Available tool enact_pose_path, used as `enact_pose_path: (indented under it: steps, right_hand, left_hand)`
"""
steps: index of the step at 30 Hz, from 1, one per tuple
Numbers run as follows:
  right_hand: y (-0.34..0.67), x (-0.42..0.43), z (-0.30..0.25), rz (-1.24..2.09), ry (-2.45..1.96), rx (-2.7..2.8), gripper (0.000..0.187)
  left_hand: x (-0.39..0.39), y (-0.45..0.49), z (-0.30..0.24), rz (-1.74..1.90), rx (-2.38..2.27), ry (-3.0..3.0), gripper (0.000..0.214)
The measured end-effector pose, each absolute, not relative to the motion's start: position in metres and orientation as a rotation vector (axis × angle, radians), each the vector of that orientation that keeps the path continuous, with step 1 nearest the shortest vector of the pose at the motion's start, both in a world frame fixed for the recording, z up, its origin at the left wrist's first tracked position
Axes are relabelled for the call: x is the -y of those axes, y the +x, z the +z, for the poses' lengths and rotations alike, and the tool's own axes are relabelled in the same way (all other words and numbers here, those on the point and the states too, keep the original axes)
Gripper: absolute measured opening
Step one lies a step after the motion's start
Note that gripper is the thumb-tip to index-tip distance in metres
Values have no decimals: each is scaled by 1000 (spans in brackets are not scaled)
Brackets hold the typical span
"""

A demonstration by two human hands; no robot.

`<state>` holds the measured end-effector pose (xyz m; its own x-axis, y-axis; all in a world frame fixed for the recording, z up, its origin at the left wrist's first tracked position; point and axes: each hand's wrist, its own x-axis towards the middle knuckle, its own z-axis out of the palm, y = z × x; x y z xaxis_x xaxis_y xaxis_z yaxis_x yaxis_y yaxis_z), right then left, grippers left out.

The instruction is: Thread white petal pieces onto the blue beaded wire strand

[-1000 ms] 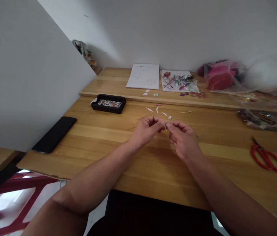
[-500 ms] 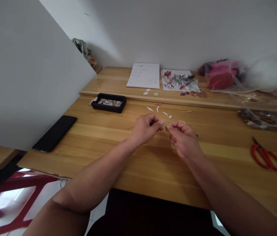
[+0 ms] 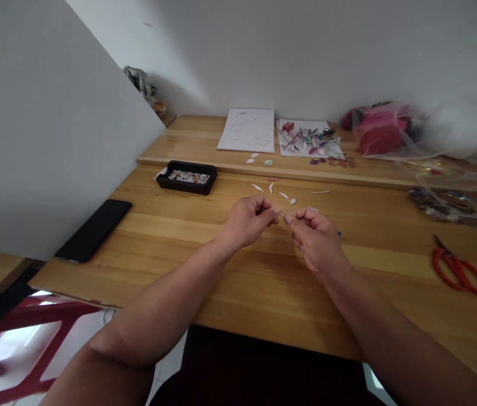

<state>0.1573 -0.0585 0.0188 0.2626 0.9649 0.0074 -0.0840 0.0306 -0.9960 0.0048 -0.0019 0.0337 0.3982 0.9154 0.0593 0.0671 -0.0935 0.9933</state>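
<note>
Over the middle of the wooden table (image 3: 171, 242), my left hand (image 3: 252, 221) and my right hand (image 3: 315, 235) meet almost fingertip to fingertip. Both are closed in a pinch, thumb against forefinger. A tiny pale sliver (image 3: 282, 214) shows between the fingertips; it is too small to name. Just beyond the hands lie several small white leaf-shaped pieces (image 3: 283, 195) and a thin reddish piece (image 3: 272, 179). A small dark round item (image 3: 339, 233) sits beside my right hand.
A black tray (image 3: 163, 181) of small beads stands left of the hands, a black phone (image 3: 95, 230) farther left. Red-handled scissors (image 3: 460, 272) lie at right. On the raised back ledge are a white sheet (image 3: 247, 131), colourful leaf and flower pieces (image 3: 317, 138) and a bag of pink material (image 3: 382, 129).
Both hands stay in nearly the same place, still pinching. The tips look very slightly farther left, and the sliver between them shows at a slightly different angle.
</note>
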Motion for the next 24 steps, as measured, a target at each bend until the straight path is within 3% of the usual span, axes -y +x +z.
enact_pose_path:
  steps: [24]
  right_hand:
    - [157,58,22,1094,-1288,913,26]
  left_hand:
    - [1,3,35,888,-911,1464,21]
